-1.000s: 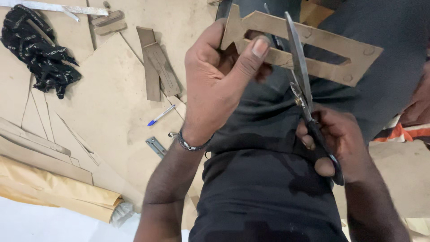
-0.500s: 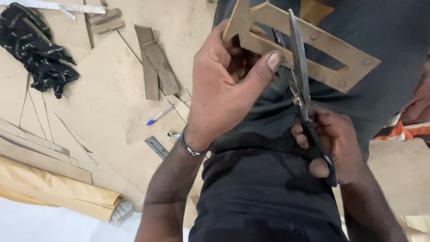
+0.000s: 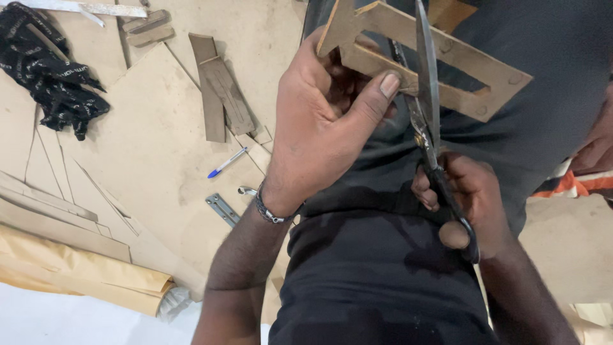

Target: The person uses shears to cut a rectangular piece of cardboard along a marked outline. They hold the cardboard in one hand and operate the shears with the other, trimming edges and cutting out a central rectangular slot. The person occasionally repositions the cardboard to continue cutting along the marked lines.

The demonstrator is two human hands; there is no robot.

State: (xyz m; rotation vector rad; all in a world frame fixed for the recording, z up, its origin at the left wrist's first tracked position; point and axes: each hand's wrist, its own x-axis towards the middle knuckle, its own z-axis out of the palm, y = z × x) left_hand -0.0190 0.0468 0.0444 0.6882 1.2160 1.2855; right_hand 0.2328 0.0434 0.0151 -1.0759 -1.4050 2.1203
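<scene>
My left hand (image 3: 322, 128) grips a brown cardboard cut-out frame (image 3: 472, 67) with long slots, thumb pressed on one of its bars. My right hand (image 3: 469, 201) holds large dark metal scissors (image 3: 428, 96) by the handles, fingers through the loops. The blades point up and lie across the cardboard frame beside my left thumb. Both hands are above my lap, which is covered by dark clothing (image 3: 383, 268).
Cardboard sheets (image 3: 147, 147) cover the floor at left, with loose cardboard strips (image 3: 217, 89), a blue pen (image 3: 227, 162), a small metal piece (image 3: 222, 209) and a black patterned cloth (image 3: 48, 70). Rolled yellowish paper (image 3: 76, 271) lies at lower left. A ruler (image 3: 83, 7) lies at the top.
The cardboard frame and my left hand have shifted slightly up and right. The scissors stay across the frame, my right hand a little lower on the handles.
</scene>
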